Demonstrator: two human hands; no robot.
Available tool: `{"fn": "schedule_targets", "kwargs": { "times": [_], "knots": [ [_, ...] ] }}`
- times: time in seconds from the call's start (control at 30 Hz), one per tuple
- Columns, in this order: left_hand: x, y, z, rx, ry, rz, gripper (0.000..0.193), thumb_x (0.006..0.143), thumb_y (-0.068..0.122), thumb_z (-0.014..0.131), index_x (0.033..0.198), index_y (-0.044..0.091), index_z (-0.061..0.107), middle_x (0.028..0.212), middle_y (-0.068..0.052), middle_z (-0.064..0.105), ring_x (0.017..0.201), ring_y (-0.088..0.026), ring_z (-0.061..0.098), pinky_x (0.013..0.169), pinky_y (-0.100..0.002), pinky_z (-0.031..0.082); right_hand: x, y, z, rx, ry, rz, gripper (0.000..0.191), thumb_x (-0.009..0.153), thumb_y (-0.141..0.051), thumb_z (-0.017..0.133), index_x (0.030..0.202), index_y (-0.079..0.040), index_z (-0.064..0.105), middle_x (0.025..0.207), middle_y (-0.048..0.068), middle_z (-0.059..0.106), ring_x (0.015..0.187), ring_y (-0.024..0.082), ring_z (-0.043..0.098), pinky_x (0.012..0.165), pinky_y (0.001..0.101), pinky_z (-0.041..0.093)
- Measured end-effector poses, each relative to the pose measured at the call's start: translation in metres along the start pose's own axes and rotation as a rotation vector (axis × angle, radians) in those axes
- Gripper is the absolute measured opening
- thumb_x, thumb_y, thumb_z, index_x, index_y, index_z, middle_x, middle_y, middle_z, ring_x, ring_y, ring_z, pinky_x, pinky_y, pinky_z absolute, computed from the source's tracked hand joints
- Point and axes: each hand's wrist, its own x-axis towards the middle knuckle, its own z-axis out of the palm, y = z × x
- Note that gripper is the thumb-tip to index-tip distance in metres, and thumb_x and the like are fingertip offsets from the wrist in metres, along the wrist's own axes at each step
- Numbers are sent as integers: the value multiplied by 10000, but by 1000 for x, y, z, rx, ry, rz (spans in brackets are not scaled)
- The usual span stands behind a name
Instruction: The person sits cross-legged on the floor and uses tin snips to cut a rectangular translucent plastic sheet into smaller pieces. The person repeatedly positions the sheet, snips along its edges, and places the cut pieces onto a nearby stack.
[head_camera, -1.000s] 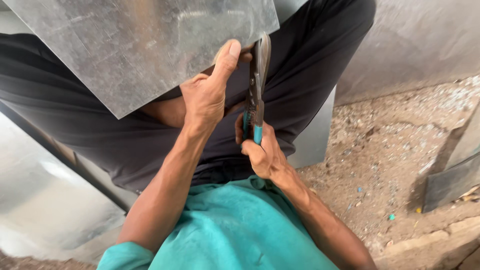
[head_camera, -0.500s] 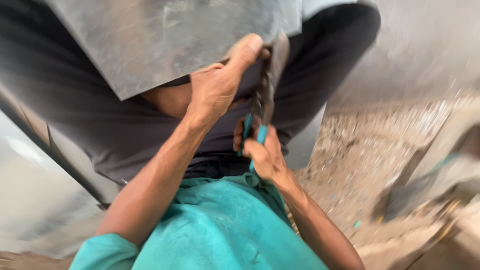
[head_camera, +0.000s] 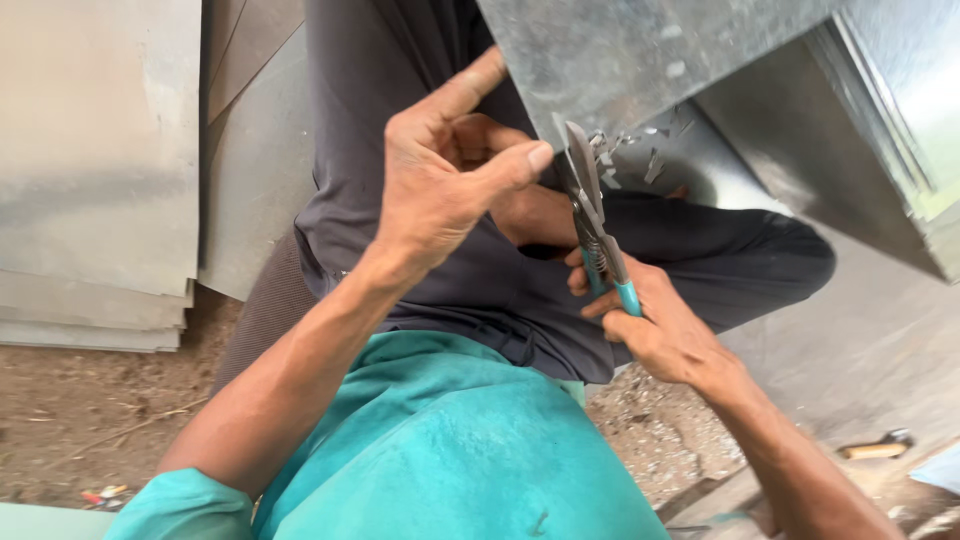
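A grey galvanised metal sheet hangs over my lap at the top of the view. My left hand is raised just left of its lower edge, fingers loosely curled, thumb and forefinger apart, with nothing visibly in it. My right hand grips the teal handles of tin snips, whose blades point up at the sheet's lower edge. Small metal offcuts lie beside the blades. I sit in dark trousers and a teal shirt.
A stack of flat metal sheets lies on the ground at the left. More folded sheet metal stands at the right. The dirt floor holds scraps, and a wooden-handled tool lies at the lower right.
The view has swung left. My left hand has come off the sheet's edge and lifted, fingers loosened. My right hand still holds the snips at the sheet's edge.
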Motion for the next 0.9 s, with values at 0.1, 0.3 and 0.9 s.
{"fn": "schedule_targets", "kwargs": {
  "times": [0.1,0.3,0.9],
  "knots": [
    [3,6,-1,-31,22,-13,693,927,12,806,1534,-39,476,897,-61,770,808,-74,720,756,-208,579,0,-27,-5,-138,3,196,644,646,-97,527,1288,-48,551,1030,117,659,827,233,640,735,359,563],
    [6,21,0,-102,20,-29,678,924,-15,779,1533,-39,483,886,-65,755,788,-65,698,712,-198,549,3,-52,-14,-296,10,166,419,682,-106,543,1087,-24,610,842,111,678,756,185,628,694,349,529],
    [7,-40,79,559,-349,184,249,915,171,877,864,-13,717,724,-58,668,690,-150,606,628,-338,521,-107,105,25,16,338,329,453,717,-11,492,1159,-47,585,958,111,684,897,226,678,774,390,568]
  ]
}}
